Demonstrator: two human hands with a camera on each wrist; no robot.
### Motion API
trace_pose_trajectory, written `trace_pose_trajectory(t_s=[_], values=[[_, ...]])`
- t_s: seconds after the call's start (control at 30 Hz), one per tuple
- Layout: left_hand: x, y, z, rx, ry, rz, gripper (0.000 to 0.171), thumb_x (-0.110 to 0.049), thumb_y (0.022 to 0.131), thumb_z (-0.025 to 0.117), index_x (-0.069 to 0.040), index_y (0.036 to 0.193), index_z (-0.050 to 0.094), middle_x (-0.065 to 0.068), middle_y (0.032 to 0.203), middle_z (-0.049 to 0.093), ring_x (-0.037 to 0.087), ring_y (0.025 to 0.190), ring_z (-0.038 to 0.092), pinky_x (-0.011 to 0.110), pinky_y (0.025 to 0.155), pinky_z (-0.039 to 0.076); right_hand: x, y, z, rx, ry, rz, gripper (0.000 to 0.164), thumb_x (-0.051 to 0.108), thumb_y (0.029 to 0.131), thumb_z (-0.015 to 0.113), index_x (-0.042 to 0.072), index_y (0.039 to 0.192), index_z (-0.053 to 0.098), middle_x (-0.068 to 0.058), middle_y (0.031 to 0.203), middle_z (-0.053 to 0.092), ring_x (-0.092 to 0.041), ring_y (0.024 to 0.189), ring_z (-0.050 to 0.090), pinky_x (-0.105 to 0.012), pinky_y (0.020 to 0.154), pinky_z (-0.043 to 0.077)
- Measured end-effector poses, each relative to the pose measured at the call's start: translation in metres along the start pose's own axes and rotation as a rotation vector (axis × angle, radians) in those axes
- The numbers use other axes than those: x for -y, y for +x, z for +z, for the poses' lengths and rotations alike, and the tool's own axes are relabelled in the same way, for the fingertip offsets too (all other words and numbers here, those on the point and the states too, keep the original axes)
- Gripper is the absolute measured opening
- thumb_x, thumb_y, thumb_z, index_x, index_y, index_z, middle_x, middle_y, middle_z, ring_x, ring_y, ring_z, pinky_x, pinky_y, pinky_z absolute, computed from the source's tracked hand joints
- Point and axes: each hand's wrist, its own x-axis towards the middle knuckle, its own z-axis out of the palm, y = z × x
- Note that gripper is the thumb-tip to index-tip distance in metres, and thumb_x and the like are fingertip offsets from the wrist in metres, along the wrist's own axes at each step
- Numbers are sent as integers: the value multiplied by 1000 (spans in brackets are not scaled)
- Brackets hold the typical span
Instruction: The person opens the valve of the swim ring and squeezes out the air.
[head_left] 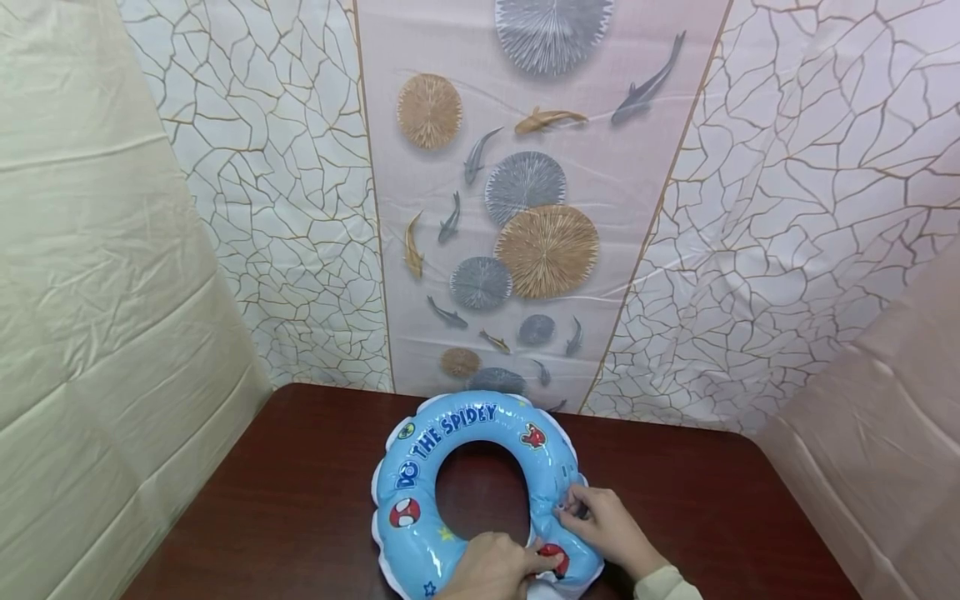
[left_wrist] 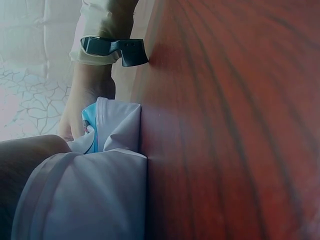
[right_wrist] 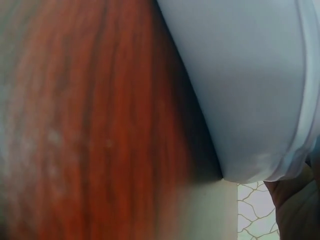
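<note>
With left hand (head_left: 491,571) laid over near side of inflatable swim ring (head_left: 408,493), finger on red print (head_left: 552,549); unable to tell whether gripping beneath. At ring's right, with right hand (head_left: 609,527), grip closed to fingertip pinch on ring, possibly at a valve. Judged in hand: working that section; calling next for steadying ring with left. Flat on worktop (head_left: 285,500), hole facing up, lettering (head_left: 470,419) along far-left arc; round, without clear long axis. Beyond ring: patterned backdrop (head_left: 300,208).

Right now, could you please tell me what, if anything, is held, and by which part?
The blue swim ring: the right hand pinches its right side. The left hand touches its lower-right red print; whether it grips cannot be told.
</note>
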Motion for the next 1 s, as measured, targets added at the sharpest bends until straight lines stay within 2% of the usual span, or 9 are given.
trace_pose_trajectory(t_s=[0.3, 0.53, 0.77, 1.0], values=[[0, 2, 2, 4, -74, -18, 55, -17, 90, 74, -46, 135, 59, -10, 48, 31, 7, 42, 29, 22, 44, 25, 0, 0, 0, 6, 4, 15, 22, 20, 89, 76, 22, 77, 58, 15, 75, 65, 0, 67, 59, -23, 59, 51], [0, 4, 2, 1, -70, -7, 58, -16, 89, 74, -46, 136, 59, -10, 48, 31, 7, 41, 27, 21, 43, 24, -2, 0, 0, -26, 7, -12, 22, 19, 88, 78, 22, 77, 59, 16, 74, 65, 1, 66, 59, -24, 57, 50], [1, 5, 3, -22, -36, 15, 54, -18, 91, 73, -44, 136, 60, -10, 48, 29, 7, 41, 27, 21, 43, 23, -2, 1, -2, 5, -3, 15, 21, 21, 89, 77, 23, 77, 60, 16, 75, 65, 0, 68, 59, -24, 60, 51], [2, 4, 3, -49, -73, 38, 53, -14, 89, 73, -40, 134, 63, -12, 48, 29, 5, 42, 26, 19, 43, 22, -4, 2, 0, 18, 0, 18, 21, 23, 90, 76, 22, 77, 59, 15, 76, 66, 0, 69, 61, -24, 60, 51]])
